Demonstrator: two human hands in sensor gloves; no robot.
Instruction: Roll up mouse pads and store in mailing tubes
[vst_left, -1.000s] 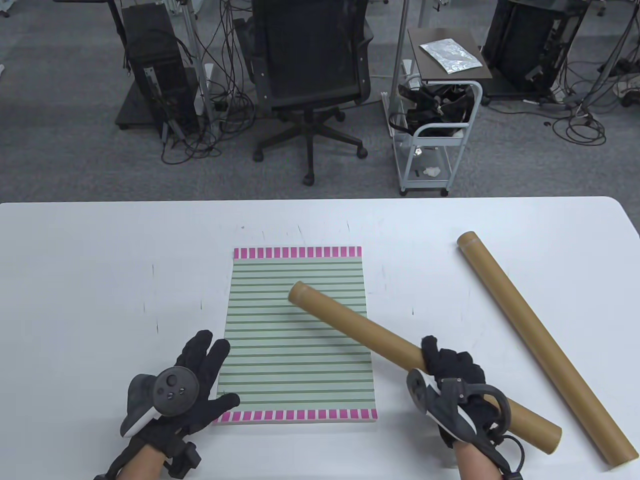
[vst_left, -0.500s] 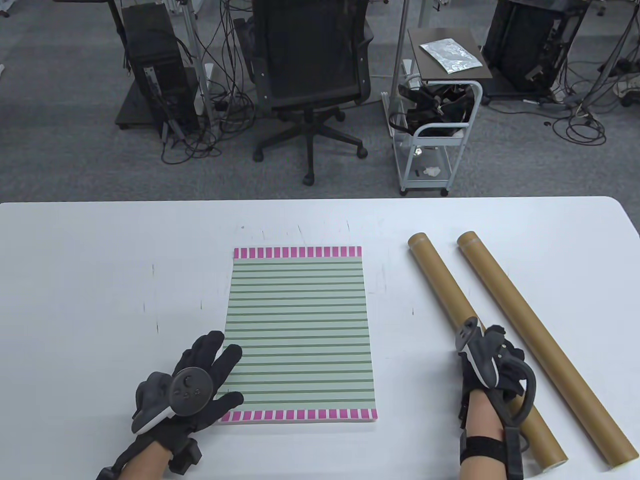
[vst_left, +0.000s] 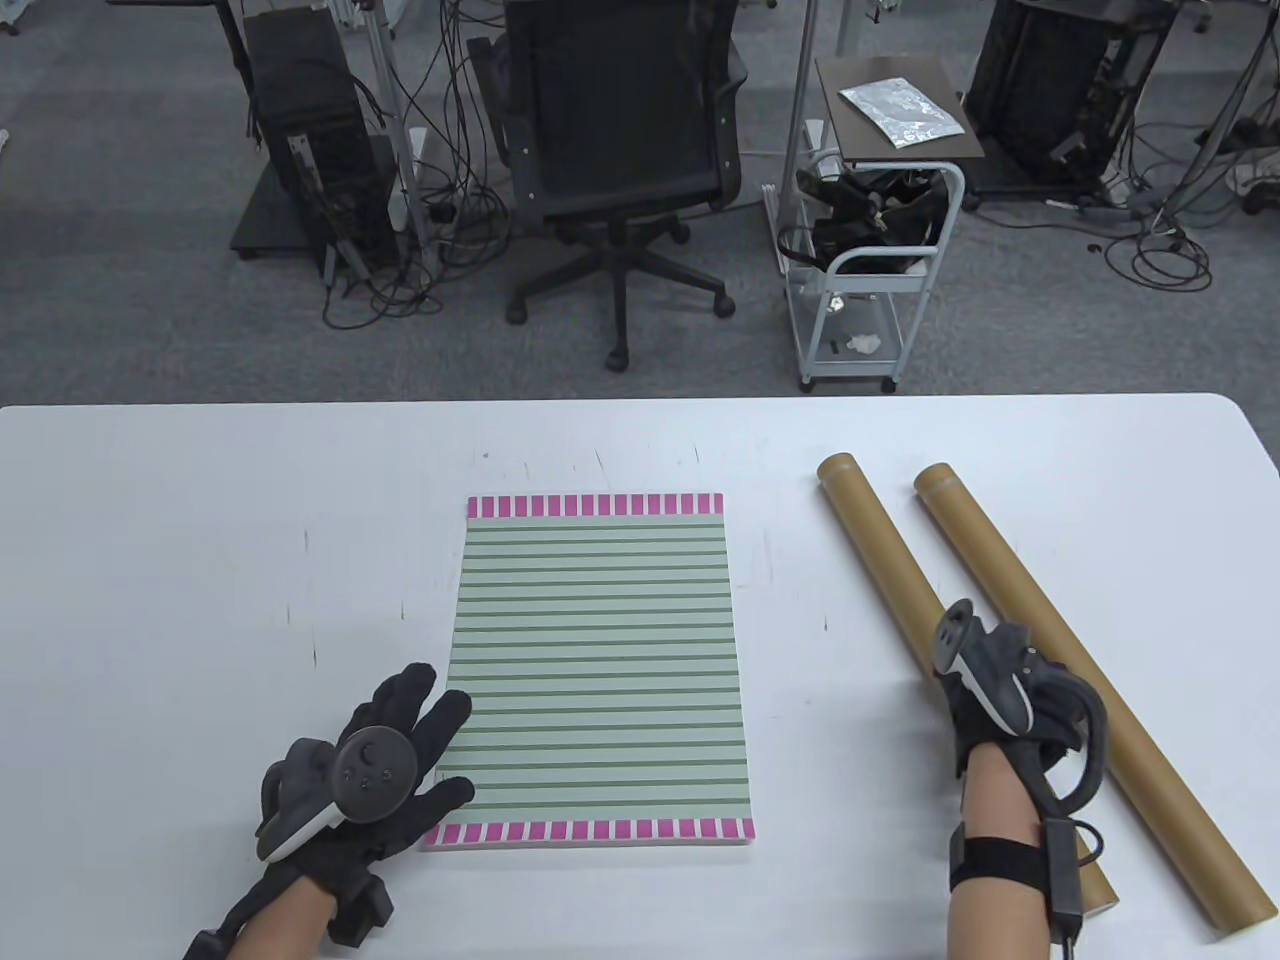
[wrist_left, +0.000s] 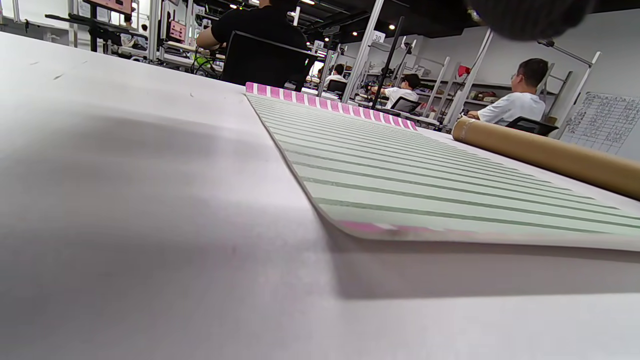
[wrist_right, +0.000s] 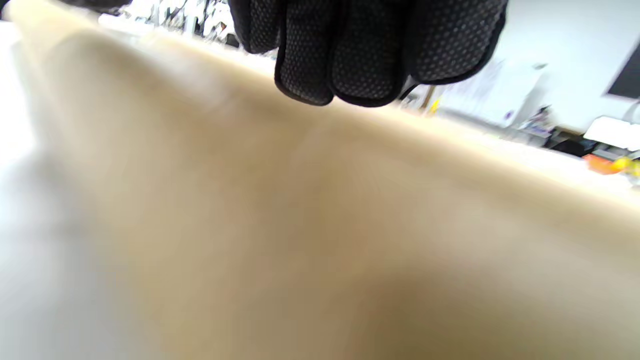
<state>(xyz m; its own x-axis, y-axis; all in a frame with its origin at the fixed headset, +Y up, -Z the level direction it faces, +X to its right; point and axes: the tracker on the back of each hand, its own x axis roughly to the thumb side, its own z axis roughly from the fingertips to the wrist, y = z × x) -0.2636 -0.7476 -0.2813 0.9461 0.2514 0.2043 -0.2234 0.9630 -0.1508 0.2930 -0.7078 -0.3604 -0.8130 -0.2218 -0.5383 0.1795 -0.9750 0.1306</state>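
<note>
mailing tubes: matt brown cardboard | mouse pad: matt cloth | table: smooth white

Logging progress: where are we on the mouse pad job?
Early. Done: nothing rolled; the striped mouse pad lies flat. In hand: left hand rests on its near left corner, right hand is over the inner tube beside the outer tube. Left: rolling, inserting.
</note>
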